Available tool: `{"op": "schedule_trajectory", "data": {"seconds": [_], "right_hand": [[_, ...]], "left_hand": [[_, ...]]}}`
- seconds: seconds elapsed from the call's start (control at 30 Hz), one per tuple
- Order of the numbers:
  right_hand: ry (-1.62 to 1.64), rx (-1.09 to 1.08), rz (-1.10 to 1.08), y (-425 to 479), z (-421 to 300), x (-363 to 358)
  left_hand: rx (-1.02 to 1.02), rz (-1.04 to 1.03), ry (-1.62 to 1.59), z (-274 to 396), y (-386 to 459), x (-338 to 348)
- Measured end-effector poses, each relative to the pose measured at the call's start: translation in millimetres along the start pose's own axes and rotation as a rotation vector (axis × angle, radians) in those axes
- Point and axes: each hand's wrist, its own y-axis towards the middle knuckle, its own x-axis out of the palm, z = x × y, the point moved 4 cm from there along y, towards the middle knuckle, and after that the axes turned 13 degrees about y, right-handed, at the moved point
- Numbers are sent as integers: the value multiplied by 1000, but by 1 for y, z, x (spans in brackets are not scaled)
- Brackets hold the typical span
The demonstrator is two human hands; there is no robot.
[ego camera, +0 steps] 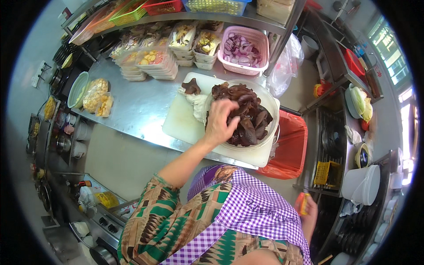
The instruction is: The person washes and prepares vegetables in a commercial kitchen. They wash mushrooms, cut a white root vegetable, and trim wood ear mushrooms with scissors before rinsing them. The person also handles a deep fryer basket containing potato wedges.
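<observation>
My left hand (221,123) rests on a heap of dark brown wood ear fungus (246,131) in a round white plastic tub (275,116). Its thumb and fingers are curved and spread apart, with no piece plainly gripped. The tub stands on a white cutting board (179,122). One fungus piece (191,86) and a crumpled white cloth (197,105) lie on the board left of the tub. Low at my right side, my right hand (308,210) grips a red and yellow handle (302,203). What extends from this handle is blurred; it may be a knife.
A steel table (139,107) carries stacked food packs (155,61) and a pink basket of sliced onions (243,49). The steel shelf (205,20) overhangs its back. A red-lined bin (288,149) stands by the board. Racks (331,142) stand to the right.
</observation>
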Motion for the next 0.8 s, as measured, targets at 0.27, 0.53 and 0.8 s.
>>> {"op": "schedule_trajectory", "data": {"seconds": [0.27, 0.53, 0.8], "right_hand": [[64, 364, -121, -50, 132, 226], [-107, 227, -574, 14, 110, 280], [-135, 192, -561, 94, 123, 287]], "left_hand": [[-628, 44, 44, -119, -75, -4], [-414, -67, 384, -218, -1, 25], [-789, 40, -304, -253, 9, 26]]}}
